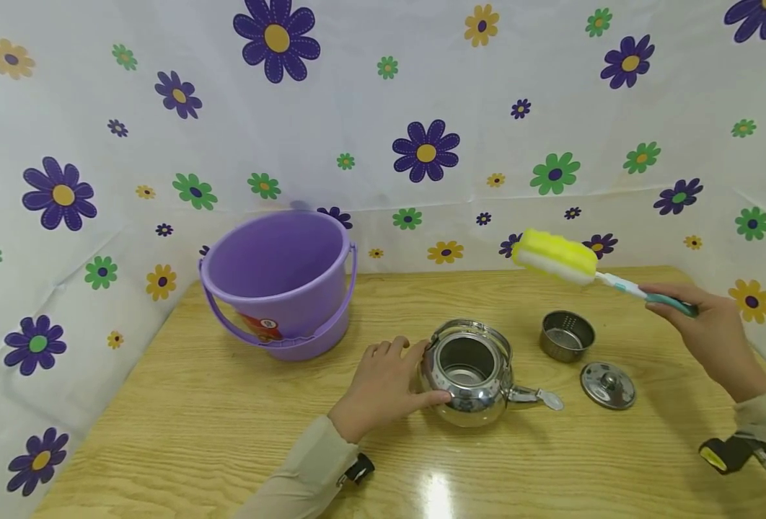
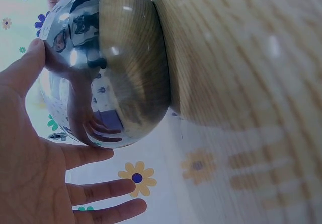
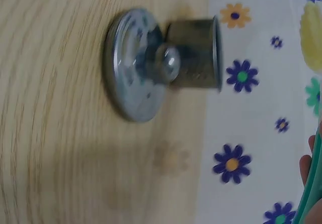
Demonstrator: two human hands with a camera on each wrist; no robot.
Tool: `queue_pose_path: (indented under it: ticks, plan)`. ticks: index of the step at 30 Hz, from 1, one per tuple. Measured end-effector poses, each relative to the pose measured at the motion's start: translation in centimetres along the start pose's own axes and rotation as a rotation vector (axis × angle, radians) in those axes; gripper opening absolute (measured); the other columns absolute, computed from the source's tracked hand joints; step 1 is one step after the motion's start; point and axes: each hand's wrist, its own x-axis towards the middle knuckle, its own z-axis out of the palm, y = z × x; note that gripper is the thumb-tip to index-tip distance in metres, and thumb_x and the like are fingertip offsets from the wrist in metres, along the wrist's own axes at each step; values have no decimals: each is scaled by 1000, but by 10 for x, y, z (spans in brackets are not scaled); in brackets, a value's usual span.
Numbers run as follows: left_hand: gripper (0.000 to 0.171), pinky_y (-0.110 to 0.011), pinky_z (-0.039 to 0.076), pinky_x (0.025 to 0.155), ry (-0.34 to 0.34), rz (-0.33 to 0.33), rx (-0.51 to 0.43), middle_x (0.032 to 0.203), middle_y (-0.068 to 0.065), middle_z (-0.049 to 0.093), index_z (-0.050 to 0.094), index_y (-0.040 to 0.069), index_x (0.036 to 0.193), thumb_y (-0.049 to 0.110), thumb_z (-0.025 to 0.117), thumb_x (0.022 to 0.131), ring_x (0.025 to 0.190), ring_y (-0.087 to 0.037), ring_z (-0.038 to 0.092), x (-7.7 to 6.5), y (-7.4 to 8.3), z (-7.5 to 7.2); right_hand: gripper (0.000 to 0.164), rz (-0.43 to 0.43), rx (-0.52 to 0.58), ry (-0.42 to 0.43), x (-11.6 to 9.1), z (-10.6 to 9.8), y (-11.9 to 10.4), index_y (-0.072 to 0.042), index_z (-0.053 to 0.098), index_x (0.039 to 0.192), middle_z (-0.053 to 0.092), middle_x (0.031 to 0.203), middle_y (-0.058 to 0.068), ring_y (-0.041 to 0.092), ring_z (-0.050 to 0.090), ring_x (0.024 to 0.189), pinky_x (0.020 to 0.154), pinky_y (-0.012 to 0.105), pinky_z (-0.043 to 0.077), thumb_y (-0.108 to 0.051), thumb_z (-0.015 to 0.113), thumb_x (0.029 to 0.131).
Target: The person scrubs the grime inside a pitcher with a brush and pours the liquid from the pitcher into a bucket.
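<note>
A shiny stainless steel teapot [image 1: 470, 404] stands uncovered on the table, its spout to the right. My left hand [image 1: 383, 389] holds the pot's left side between thumb and index finger; the other fingers [image 2: 103, 191] extend past it in the left wrist view. Raised at the right, my right hand [image 1: 714, 335] grips the teal and white handle of a sponge brush [image 1: 555, 256]. The yellow and white sponge head points left, above the table. Below it are a small metal strainer cup [image 1: 566, 337] and the round teapot lid [image 1: 607, 386], which lies knob up.
A large purple bucket [image 1: 279, 317] with its handle hanging down stands at the back left of the wooden table [image 1: 227, 432]. Behind the table hangs a white flower-patterned cloth [image 1: 357, 94]. The teapot's arched handle [image 1: 470, 326] stands up over its opening.
</note>
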Motion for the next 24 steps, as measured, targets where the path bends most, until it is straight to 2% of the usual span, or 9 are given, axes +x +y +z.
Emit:
queue_pose_path:
  ticks: [4,7,9,13,16,18,20,23,24]
  plan:
    - [86,-46,42,95,4,0,3,123,-10,54,45,20,138,78,48,75,113,-30,53,0,-1,0,27,84,47,-89,8,5,26,-17,66,119,50,94,-43,-1,40,53,45,23,33,-22,58,94]
    - [86,-46,42,95,3,-1,0,122,-10,54,45,20,138,79,48,75,112,-30,54,-1,-1,-1,23,109,39,-128,13,12,42,-23,68,114,47,91,-46,8,25,41,39,31,27,-25,58,94]
    - [86,-45,41,95,0,-2,-1,122,-9,54,45,20,138,79,48,75,112,-30,54,-1,0,-1,23,109,3,-142,16,16,51,-18,68,113,45,89,-47,9,31,44,40,31,28,-25,59,93]
    - [87,-45,41,95,-6,-4,-1,122,-9,54,45,20,138,79,47,75,112,-30,53,-1,0,0,30,110,-88,-182,22,23,61,-4,66,114,43,89,-46,-14,43,65,50,17,37,-24,60,92]
    - [87,-45,41,95,-6,-3,2,122,-9,54,44,20,138,79,47,75,112,-29,53,-1,-1,1,33,120,-151,-216,25,26,65,-1,65,116,60,99,-28,-26,39,80,62,9,43,-22,62,92]
    - [87,-45,42,95,-3,-1,-4,120,-9,55,45,20,138,79,47,75,111,-29,54,-2,-1,1,33,128,-183,-230,25,27,66,-1,64,117,69,108,-3,-15,51,86,68,17,48,-22,62,91]
    - [86,-45,42,95,4,3,-8,118,-9,55,45,19,138,78,48,75,110,-28,54,-2,-1,1,34,139,-202,-247,25,28,67,1,63,118,63,118,22,8,61,93,75,31,51,-21,61,92]
    - [86,-45,43,94,9,5,-17,115,-9,55,45,19,139,78,48,76,108,-28,55,-3,-1,1,35,154,-206,-267,25,28,68,3,61,120,55,123,33,45,54,104,79,51,48,-19,60,93]
    - [86,-45,43,94,8,5,-17,115,-9,55,45,19,139,78,48,76,107,-27,55,-3,-1,1,36,158,-212,-277,25,28,68,3,60,121,54,123,34,48,53,105,80,54,47,-19,60,92]
